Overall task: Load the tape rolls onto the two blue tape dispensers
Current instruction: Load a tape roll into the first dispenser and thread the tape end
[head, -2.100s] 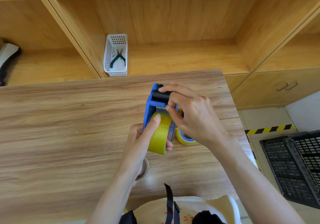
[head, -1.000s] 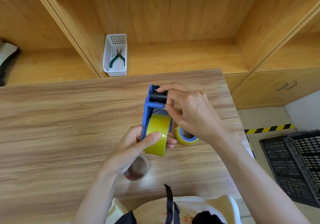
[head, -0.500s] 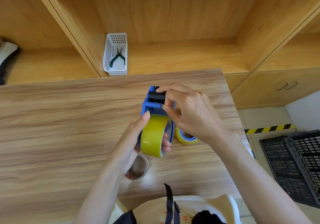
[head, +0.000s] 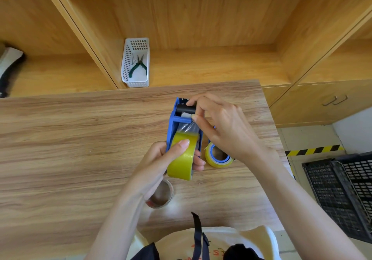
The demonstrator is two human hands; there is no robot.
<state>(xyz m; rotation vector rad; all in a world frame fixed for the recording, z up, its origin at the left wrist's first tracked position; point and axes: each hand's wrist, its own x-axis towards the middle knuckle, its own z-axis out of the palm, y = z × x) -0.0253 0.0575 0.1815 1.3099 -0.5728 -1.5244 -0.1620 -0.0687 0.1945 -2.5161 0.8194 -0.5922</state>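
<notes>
The risk I see is the loose tape end: I have it pinched thin near the roller, and if it slips it could snap back onto the roll or stick to itself in a crease, since the clear strip between roll and roller already looks wrinkled. Feeding it crooked under the roller could also leave it running off to one side of the dispenser. My left hand grips the dispenser from its near end, fingers wrapped under it and the thumb laid along the top of the yellow roll, which sits in the dispenser's frame. My right hand is curled over the dispenser's far end, forefinger on the black roller and thumb tip pinching the tape end just below it. The second roll, with a blue core, lies on the table just right of the dispenser; whether it sits on the other dispenser I cannot tell. A clear roll lies nearer me than the dispenser, partly under my left wrist.
</notes>
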